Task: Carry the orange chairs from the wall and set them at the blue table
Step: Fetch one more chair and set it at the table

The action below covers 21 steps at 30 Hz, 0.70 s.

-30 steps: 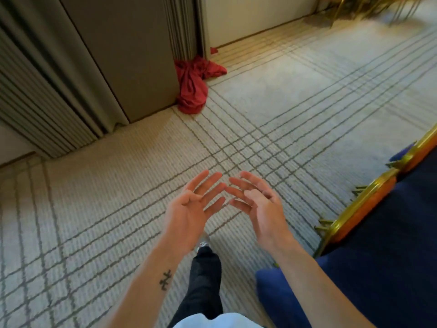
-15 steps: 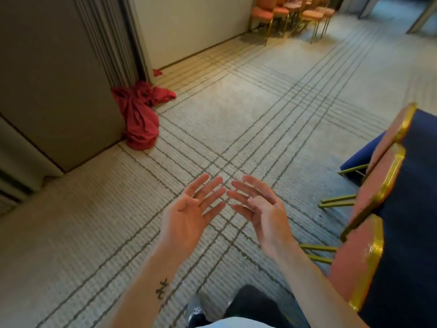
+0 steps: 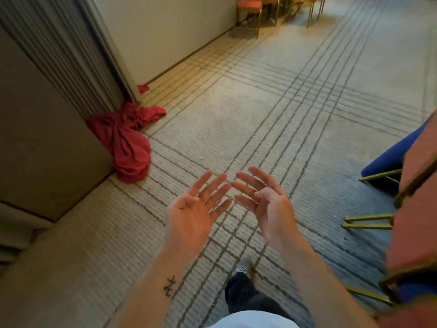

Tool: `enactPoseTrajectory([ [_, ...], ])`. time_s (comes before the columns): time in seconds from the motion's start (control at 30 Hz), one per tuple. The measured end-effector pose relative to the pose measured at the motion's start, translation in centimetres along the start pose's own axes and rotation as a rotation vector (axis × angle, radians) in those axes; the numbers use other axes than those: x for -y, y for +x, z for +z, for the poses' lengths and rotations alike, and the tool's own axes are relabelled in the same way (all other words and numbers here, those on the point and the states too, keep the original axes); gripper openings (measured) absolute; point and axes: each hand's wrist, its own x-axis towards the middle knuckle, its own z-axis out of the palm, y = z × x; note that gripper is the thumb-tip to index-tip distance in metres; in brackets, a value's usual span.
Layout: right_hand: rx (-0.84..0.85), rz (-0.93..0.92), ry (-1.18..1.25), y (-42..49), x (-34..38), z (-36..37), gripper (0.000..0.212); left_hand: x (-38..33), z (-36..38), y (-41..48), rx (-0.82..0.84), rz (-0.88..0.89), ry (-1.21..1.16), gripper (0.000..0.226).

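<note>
Hands both empty: left hand [image 3: 196, 214] and right hand [image 3: 267, 207] are held out in front, palms turned up and inward, fingers straight and spread, fingertips near each other but not touching. Orange chairs [image 3: 250, 5] stand by the wall at top of view, gold legs on the carpet [image 3: 260, 102], well apart from the hands. Blurred orange chair backs [image 3: 416, 233] sit at right edge, beside the blue table [image 3: 383, 162]. Red cloth [image 3: 127, 140] lies bunched at the folding partition [image 3: 71, 55] base, left.
</note>
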Motion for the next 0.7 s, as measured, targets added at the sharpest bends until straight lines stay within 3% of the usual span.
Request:
enactPoseTrajectory([
  [0.3,0.048,-0.032,0.117,16.0,8.3,1.1,0.053,-4.5,6.8,16.2,0.068,0.007,-0.04,0.066],
  [0.7,-0.041,-0.002,-0.009,40.5,11.4,6.8,0.055,-14.4,6.9,41.7,0.074,-0.036,-0.038,0.067],
])
